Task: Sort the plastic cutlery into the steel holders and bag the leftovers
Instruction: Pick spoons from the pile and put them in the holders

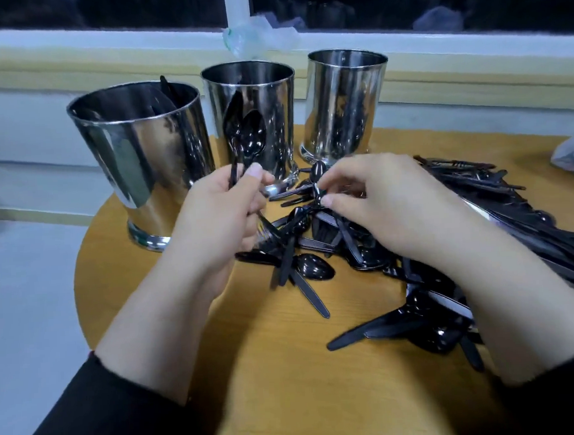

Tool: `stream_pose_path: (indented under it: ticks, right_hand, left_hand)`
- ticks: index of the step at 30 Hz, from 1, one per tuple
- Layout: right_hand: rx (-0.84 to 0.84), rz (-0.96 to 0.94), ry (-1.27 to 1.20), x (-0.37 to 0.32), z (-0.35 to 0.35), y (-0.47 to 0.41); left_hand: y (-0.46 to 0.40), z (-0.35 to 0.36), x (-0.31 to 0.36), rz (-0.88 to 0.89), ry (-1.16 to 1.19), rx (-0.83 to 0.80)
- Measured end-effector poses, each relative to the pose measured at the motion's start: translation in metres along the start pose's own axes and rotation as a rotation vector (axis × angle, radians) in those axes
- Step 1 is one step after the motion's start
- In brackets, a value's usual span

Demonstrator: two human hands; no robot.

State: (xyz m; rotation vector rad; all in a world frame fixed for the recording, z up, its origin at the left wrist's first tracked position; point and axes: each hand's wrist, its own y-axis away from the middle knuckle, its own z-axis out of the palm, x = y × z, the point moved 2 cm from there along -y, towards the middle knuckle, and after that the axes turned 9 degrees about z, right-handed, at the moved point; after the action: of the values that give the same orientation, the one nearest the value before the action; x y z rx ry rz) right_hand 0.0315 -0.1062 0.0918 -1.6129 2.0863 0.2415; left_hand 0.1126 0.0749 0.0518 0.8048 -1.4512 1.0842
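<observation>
Left hand point(218, 217): grip closed around two black spoons point(246, 137), held upright before the middle steel holder point(252, 120). Right hand point(387, 203): fingertips pinch one spoon point(318, 183) at the edge of the loose cutlery pile point(429, 260) on the round wooden tabletop point(285, 349). Three holders stand behind, the left holder point(138, 151) containing cutlery.

Light: dim, cool indoor light is falling from above; window point(105, 8) is showing black.
Glare: holders point(138, 151) are throwing bright streaks.
Blur: hands point(387, 206) are smearing slightly.
Edges: bending (wide-angle lens).
</observation>
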Motion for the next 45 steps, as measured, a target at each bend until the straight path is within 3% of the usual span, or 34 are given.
stream_pose_path:
  ticks: [5,13,35,39,45]
  right_hand:
    - [-0.195,-0.081,0.194,-0.012,0.023,-0.020]
    - [-0.405,-0.191,0.208,-0.007,0.048,-0.019]
    - [-0.342,-0.239,0.064,0.000,0.057,-0.018]
    - [-0.247,-0.309,-0.025,0.000,0.049,-0.017]
    - [-0.096,-0.410,-0.108,-0.001,0.042,-0.017]
  left_hand:
    - [0.005,-0.008,-0.009,-0.053,-0.041,-0.014]
    - [0.006,-0.015,-0.014,-0.072,0.000,-0.064]
    - [0.002,-0.018,-0.017,-0.103,-0.074,-0.077]
    - [0.004,-0.019,-0.014,-0.075,-0.143,-0.096]
    - [0.007,-0.016,-0.012,-0.222,0.008,-0.236]
